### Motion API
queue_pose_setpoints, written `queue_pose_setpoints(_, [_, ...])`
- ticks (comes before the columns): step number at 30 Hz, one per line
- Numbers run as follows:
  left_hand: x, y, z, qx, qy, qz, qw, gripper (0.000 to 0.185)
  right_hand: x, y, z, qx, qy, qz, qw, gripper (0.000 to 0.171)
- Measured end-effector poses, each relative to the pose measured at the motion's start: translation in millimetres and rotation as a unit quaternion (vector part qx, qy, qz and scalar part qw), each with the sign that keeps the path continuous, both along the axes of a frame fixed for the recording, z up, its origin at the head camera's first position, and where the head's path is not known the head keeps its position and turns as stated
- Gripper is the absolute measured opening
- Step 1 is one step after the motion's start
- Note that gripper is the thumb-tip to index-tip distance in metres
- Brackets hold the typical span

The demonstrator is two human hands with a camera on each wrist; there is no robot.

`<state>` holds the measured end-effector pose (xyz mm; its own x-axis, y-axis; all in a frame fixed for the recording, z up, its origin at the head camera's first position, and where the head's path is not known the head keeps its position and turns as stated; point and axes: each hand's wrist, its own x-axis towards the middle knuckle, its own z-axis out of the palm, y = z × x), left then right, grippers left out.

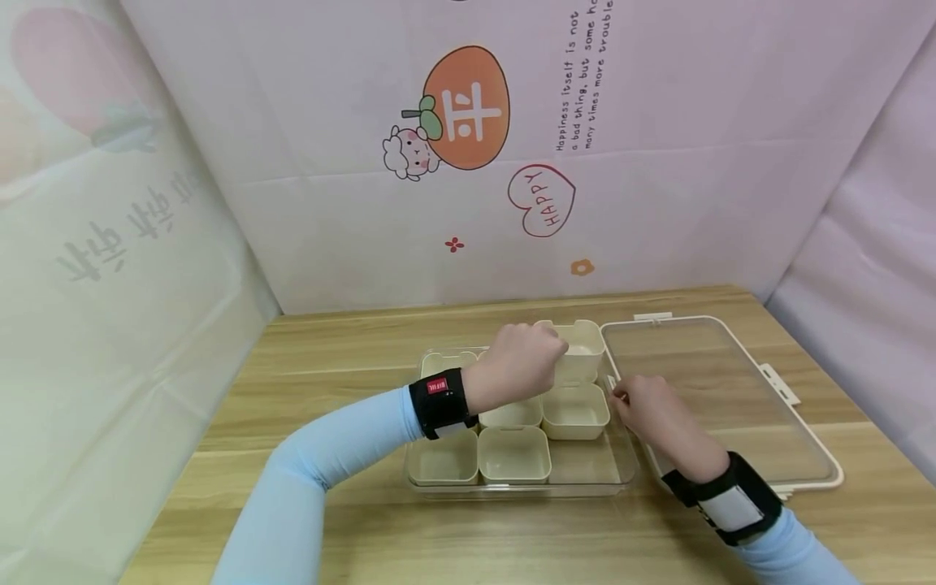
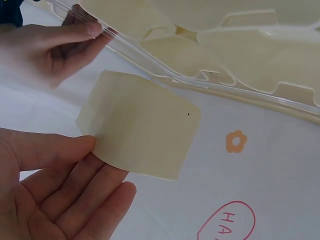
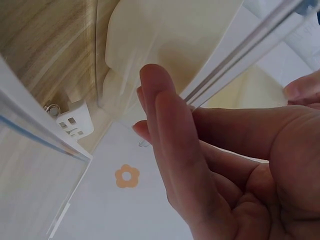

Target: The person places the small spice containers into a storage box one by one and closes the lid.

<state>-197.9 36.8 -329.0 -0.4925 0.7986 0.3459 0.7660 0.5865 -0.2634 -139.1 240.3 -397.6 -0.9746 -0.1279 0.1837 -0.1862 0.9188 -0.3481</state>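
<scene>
My left hand (image 1: 519, 366) pinches a small cream box (image 1: 583, 345) by its edge, thumb on one side and fingers on the other. In the head view this box is over the back right part of a clear tray (image 1: 592, 490); in the left wrist view the box (image 2: 145, 125) appears apart from the tray. My right hand (image 1: 661, 414) pinches the tray's right wall between thumb and fingers, as the right wrist view shows. Inside the tray stand several more cream boxes, such as the front middle one (image 1: 514, 457). My left hand and forearm hide some of them.
To the right of the tray lies a clear lid (image 1: 731, 390) with a white frame and clips. Both stand on a wooden table (image 1: 292, 390). A printed cloth (image 1: 329, 227) hangs behind the table and along its sides.
</scene>
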Motion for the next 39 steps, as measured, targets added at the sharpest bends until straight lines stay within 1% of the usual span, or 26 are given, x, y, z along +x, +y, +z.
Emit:
queue_pose_setpoints(3, [8.8,-4.1,-0.4,-0.004,0.011,-0.007,0.9999,0.02,0.7,0.1,0.7,0.0,0.002,0.002,1.0,0.015])
queue_pose_setpoints(9, [25.2,-9.4,-1.0,-0.023,-0.003,-0.016,0.9996,0.017,1.3,0.4,1.6,-0.001,0.002,0.003,1.0,0.016])
queue_pose_setpoints(13, [34.6,-11.4,-1.8,-0.041,0.0,-0.019,0.999,0.014,0.5,1.3,1.3,-0.004,0.004,0.005,1.0,0.018])
queue_pose_setpoints(17, [44.1,-12.6,-2.8,-0.054,0.003,-0.033,0.998,0.013,-0.9,3.5,-1.4,-0.005,0.003,0.008,1.0,0.017])
queue_pose_setpoints(21, [54.8,-13.1,-4.1,-0.064,0.011,-0.044,0.9969,0.013,0.5,3.2,-0.8,0.014,0.023,0.013,1.0,0.02])
queue_pose_setpoints(24, [62.7,-12.4,-5.4,-0.074,0.016,-0.046,0.9961,0.012,0.6,3.6,-1.7,0.026,0.035,0.012,0.999,0.025])
queue_pose_setpoints(27, [68.1,-11.5,-7.7,-0.078,0.023,-0.05,0.9954,0.012,0.7,3.8,-1.7,0.022,0.032,0.011,0.999,0.024])
queue_pose_setpoints(31, [73.2,-11.8,-10.4,-0.075,0.024,-0.061,0.995,0.013,-0.4,3.0,-1.0,0.018,0.017,0.013,1.0,0.025])
queue_pose_setpoints(37, [79.8,-12.1,-12.9,-0.077,0.044,-0.076,0.9932,0.013,-1.4,1.5,0.4,0.015,-0.001,0.015,1.0,0.022])
queue_pose_setpoints(39, [82.1,-11.7,-13.5,-0.079,0.04,-0.079,0.9929,0.012,-1.4,1.6,0.3,0.011,0.0,0.016,1.0,0.022])
